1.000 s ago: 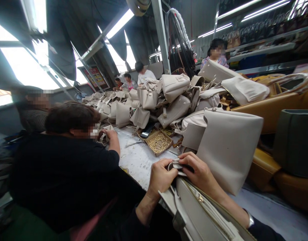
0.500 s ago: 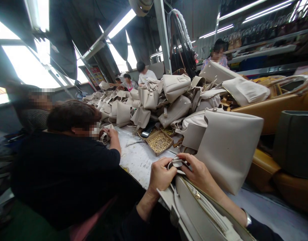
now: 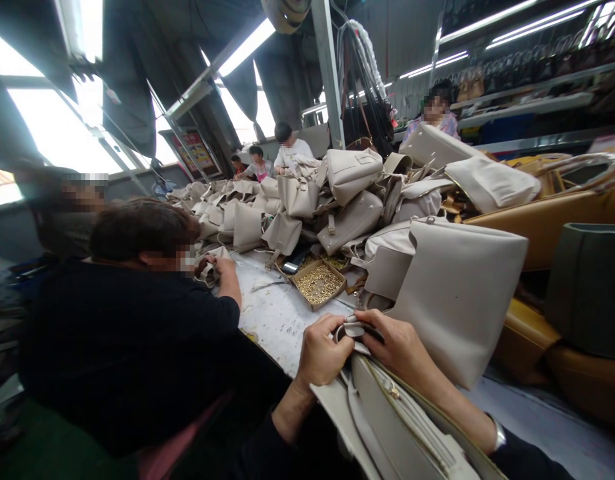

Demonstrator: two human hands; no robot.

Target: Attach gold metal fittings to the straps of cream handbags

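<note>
A light grey handbag [image 3: 387,413] with a gold zip lies tilted at the table's front edge, toward my body. At its far end a short, curled strap [image 3: 355,329] is bent into a loop. My left hand [image 3: 321,350] pinches the strap from the left, thumb and fingers closed. From the right, my right hand [image 3: 395,340] grips the same strap, its fingers curled over the top. Whatever small part may lie between the fingertips is hidden. Just beyond my hands sits a cardboard box [image 3: 315,308] of small gold metal pieces.
An upright grey bag [image 3: 462,293] stands right of my hands, with mustard bags [image 3: 537,333] behind it. A pile of grey bags [image 3: 297,200] covers the table's back. At left a co-worker in black [image 3: 127,333] handles a bag. A phone [image 3: 293,263] lies near the box.
My hands stay on the strap, with only a slight shift of the fingers. The handbag has moved a little. A co-worker at the far end has lowered an arm.
</note>
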